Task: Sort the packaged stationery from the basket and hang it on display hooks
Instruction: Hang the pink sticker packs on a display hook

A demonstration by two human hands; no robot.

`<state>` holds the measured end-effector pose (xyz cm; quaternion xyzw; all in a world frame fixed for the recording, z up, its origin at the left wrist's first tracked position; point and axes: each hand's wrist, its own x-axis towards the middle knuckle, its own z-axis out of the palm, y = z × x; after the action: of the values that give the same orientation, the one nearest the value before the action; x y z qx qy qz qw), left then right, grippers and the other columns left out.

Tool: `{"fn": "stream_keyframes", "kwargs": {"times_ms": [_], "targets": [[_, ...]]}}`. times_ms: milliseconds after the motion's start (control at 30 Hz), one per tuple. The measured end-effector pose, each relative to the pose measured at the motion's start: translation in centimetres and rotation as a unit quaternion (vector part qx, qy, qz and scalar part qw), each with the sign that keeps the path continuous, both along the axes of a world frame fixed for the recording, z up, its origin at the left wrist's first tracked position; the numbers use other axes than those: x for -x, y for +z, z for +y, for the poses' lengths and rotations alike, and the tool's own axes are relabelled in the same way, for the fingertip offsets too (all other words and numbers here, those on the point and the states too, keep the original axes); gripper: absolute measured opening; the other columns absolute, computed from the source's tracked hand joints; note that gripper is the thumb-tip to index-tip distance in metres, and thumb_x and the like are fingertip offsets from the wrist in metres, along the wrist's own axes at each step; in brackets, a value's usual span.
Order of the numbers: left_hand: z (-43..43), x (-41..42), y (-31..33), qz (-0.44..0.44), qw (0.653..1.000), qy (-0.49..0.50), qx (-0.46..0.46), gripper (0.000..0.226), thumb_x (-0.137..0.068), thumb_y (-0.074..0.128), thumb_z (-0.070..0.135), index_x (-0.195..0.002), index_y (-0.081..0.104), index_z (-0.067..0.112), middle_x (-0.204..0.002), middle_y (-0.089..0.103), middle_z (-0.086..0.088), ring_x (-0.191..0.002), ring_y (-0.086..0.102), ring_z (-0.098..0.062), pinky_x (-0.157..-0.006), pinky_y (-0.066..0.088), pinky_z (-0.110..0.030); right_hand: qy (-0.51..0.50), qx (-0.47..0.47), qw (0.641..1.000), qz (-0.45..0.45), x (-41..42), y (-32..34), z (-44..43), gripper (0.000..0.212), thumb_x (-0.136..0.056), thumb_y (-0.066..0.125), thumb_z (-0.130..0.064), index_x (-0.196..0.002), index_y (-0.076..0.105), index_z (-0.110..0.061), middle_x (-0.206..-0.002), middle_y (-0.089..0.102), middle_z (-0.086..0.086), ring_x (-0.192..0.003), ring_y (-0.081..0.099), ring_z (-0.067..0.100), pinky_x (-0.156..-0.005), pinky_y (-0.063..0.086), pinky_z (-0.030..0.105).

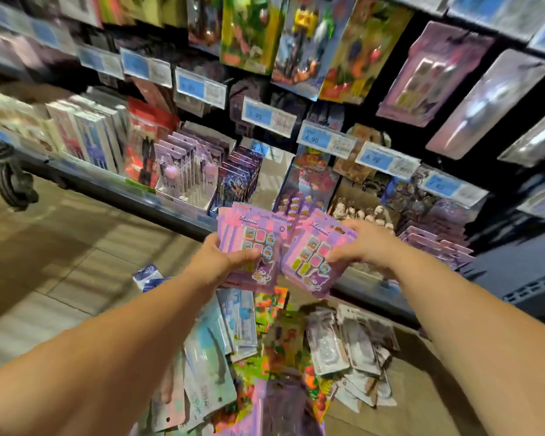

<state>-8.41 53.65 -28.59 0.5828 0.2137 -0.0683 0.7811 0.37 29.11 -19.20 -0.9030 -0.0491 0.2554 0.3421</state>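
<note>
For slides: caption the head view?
Left hand grips a stack of purple packs, right hand matching packs, above the mixed pile.

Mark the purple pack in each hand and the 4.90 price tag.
left purple pack (258,239): head view, middle of its front face, above the thumb.
right purple pack (312,259): head view, middle of its front face.
4.90 price tag (316,139): head view, on its blue half.

Stationery and toy aisle in a shop: blue price tags (266,116) run in rows, carded packs (434,73) hang above, and boxes (88,136) stand packed along the shelf (107,186) below.
</note>
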Motion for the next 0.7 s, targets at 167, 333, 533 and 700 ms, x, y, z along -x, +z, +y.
{"fn": "stream_keyframes", "kwargs": {"times_ms": [167,333,533,700], "targets": [[0.4,-1.6,6.2,-0.063,0.998,-0.011,-0.026,0.076,-0.06,0.091,0.02,-0.123,0.05,0.012,-0.108,0.072,-0.014,-0.088,0.072,-0.036,-0.075,0.058,-0.058,0.049,0.011,0.998,-0.046,-0.6,7.2,-0.7,0.045,-0.068,0.087,-0.018,-0.102,0.058,-0.023,-0.102,0.06,-0.013,-0.095,0.06,0.018,-0.074,0.051,0.027],[-0.4,-2.7,12.7,-0.141,0.986,-0.014,-0.088,0.058,-0.068,0.087,0.019,-0.115,0.052,0.016,-0.097,0.072,-0.006,-0.079,0.072,-0.022,-0.072,0.061,-0.047,0.035,-0.121,0.988,-0.093,0.1,10.4,0.2,0.059,-0.054,0.093,-0.022,-0.103,0.06,-0.023,-0.101,0.071,0.004,-0.092,0.07,0.024,-0.078,0.058,0.041],[-4.0,-2.1,17.4,-0.179,0.983,-0.031,-0.037,0.074,-0.056,0.086,0.026,-0.12,0.051,0.017,-0.106,0.072,-0.01,-0.084,0.073,-0.033,-0.066,0.06,-0.05,-0.081,-0.348,0.921,-0.153,1.6,12.5,1.1,0.051,-0.073,0.079,0.004,-0.112,0.047,-0.006,-0.099,0.069,0.021,-0.077,0.071,0.028,-0.065,0.059,0.037],[-6.8,-1.2,18.7,-0.199,0.979,-0.046,-0.001,0.045,-0.077,0.074,0.022,-0.116,0.055,0.012,-0.091,0.076,-0.012,-0.077,0.074,-0.034,-0.058,0.06,-0.038,-0.119,-0.39,0.898,-0.165,2.6,13.3,0.6,0.036,-0.08,0.074,-0.002,-0.104,0.048,-0.008,-0.089,0.069,0.013,-0.07,0.07,0.021,-0.065,0.058,0.036]]}}
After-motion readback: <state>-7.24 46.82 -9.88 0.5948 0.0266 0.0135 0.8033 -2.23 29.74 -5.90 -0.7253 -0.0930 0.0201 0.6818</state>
